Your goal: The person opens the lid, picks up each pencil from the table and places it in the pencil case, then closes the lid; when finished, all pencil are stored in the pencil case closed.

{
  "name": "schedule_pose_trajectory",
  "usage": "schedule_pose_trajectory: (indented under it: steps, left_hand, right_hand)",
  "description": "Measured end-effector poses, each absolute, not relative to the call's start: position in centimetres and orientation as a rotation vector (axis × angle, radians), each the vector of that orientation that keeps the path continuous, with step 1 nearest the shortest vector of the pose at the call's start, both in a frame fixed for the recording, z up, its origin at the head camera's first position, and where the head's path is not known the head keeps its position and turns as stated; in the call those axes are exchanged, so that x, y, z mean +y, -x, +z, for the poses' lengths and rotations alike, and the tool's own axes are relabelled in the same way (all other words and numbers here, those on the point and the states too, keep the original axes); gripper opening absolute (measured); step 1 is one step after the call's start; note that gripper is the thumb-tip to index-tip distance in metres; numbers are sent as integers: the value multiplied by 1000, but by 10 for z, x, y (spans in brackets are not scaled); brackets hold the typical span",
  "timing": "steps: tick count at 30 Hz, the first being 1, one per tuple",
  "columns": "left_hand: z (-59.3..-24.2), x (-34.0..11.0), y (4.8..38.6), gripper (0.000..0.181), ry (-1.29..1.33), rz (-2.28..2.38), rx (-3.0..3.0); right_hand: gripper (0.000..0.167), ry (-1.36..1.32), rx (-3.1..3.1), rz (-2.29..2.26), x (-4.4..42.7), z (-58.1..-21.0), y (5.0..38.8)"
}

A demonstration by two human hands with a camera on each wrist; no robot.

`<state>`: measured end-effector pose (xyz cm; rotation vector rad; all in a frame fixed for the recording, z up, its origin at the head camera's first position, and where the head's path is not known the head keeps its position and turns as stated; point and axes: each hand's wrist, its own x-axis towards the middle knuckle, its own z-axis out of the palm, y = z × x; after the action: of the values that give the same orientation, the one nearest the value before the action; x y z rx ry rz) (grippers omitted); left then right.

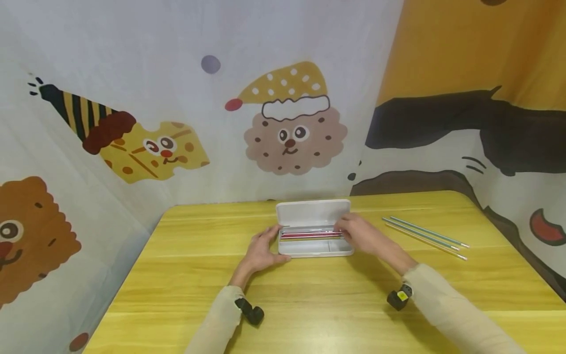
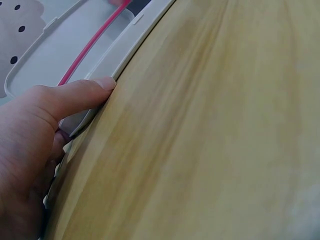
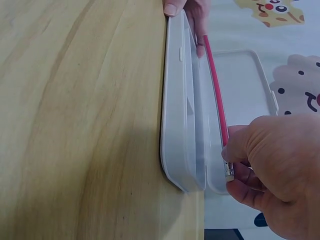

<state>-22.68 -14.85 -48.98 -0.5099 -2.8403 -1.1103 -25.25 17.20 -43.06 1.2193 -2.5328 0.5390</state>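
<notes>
A white pencil case (image 1: pixel 305 255) stands on the table with its lid (image 1: pixel 309 214) raised at the back. My left hand (image 1: pixel 260 251) holds the case's left end, the thumb on the front rim and the fingers around the end. In the right wrist view, my right hand (image 3: pixel 282 167) pinches a red pencil (image 3: pixel 218 95) near its eraser end, over the case's right end. A yellowish pencil (image 1: pixel 305 239) lies inside in front of the red one. The case has a small compartment (image 1: pixel 338 246) at its front right.
Several loose pencils, here three, lie slanted on the yellow wood-grain table (image 1: pixel 199 285), to the right of the case; one is a teal pencil (image 1: pixel 429 232). A cloth backdrop (image 1: pixel 212 162) with cartoon figures hangs behind the table's far edge.
</notes>
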Motion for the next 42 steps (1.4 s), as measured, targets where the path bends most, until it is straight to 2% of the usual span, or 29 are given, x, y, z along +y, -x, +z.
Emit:
schedule_pose_trajectory:
  steps: [42]
  left_hand:
    - [-489, -149, 229, 89, 516, -1087, -2850]
  right_hand:
    - [20, -1193, -2616, 476, 161, -440, 261]
